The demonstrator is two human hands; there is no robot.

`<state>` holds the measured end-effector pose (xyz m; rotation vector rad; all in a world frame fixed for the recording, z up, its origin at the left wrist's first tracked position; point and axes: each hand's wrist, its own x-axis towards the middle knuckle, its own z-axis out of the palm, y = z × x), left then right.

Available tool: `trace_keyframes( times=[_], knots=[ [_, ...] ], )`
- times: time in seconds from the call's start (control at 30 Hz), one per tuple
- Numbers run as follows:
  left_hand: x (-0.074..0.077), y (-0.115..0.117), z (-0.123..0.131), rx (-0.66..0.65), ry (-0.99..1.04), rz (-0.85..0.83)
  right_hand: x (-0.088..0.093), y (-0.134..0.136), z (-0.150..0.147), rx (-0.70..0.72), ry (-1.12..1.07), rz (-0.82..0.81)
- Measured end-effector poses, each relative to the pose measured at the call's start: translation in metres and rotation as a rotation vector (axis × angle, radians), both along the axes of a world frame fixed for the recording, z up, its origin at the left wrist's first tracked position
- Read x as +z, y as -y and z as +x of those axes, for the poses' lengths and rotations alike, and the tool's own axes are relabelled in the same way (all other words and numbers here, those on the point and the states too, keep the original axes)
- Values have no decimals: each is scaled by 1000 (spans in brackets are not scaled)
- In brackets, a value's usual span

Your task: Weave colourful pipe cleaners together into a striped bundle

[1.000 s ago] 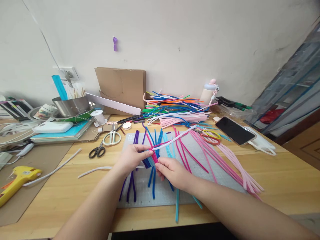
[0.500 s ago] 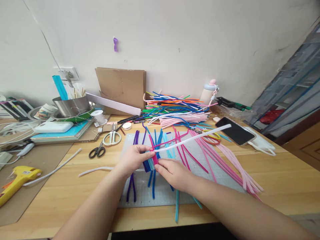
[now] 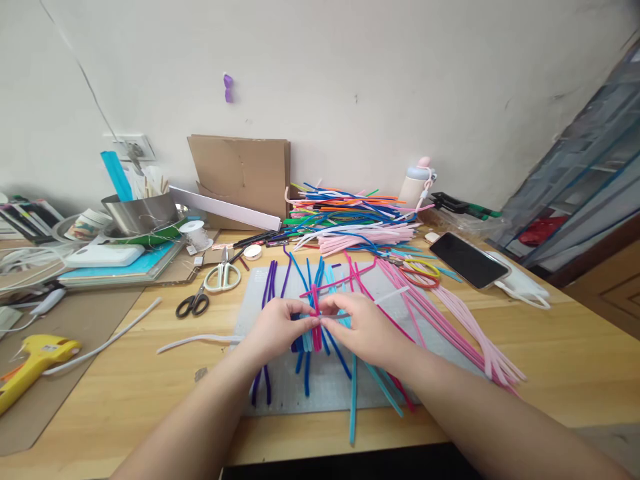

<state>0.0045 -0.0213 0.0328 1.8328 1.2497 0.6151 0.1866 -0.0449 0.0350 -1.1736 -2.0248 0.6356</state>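
My left hand (image 3: 283, 325) pinches a row of pipe cleaners over the mat, with its thumb and fingers at the magenta pipe cleaner (image 3: 317, 339) on the row's right end. Blue and light-blue ones stand beside it, partly hidden by my fingers. My right hand (image 3: 363, 327) is closed on a white pipe cleaner (image 3: 395, 294) close to the magenta one; its free end sticks out to the right behind the hand. Both sets of fingertips nearly meet. Purple pipe cleaners (image 3: 270, 283) and several blue and turquoise lengths lie around on the grey cutting mat (image 3: 290, 402).
Behind the mat lies a heap of coloured pipe cleaners (image 3: 350, 220). Pink pipe cleaners (image 3: 450, 333) and a phone (image 3: 469, 260) are at the right. To the left are white-handled scissors (image 3: 223, 275), black-handled scissors (image 3: 193, 305) and a yellow glue gun (image 3: 37, 363).
My right hand has moved up from the lower part of the magenta pipe cleaner to the white one beside my left fingertips. The white pipe cleaner's free end has dropped and swung back leftward.
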Motion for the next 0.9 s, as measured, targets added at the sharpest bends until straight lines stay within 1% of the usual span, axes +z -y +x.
trace_keyframes(
  times=[0.07, 0.13, 0.2, 0.37, 0.47, 0.57, 0.67, 0.77, 0.8, 0.83, 0.9],
  knots=[
    [0, 0, 0, -25, -8, -5, -4, -4, 0, 62, -97, -156],
    [-1, 0, -1, -46, -2, -23, -7, -6, 0, 99, -156, -258],
    [-1, 0, -2, -57, 13, -44, -10, -8, 1, 122, -186, -315],
    [-1, 0, -3, -64, -4, -45, -12, -11, 0, 154, -257, -388],
    [-1, 0, -3, -66, -5, -65, -13, -11, -1, 181, -288, -403],
    [-1, -1, -4, -84, 36, -109, -13, -10, -1, 196, -292, -363],
    [0, -1, -5, -92, 79, -150, -12, -9, 0, 195, -275, -284],
    [0, -1, -5, -88, 88, -183, -9, -8, 1, 185, -209, -165],
    [0, -1, -4, -83, 81, -184, -8, -8, 1, 182, -190, -148],
    [0, -1, -4, -80, 70, -178, -7, -8, 1, 177, -188, -168],
    [-1, -1, -4, -73, 34, -145, -6, -9, 1, 158, -233, -323]
  ],
)
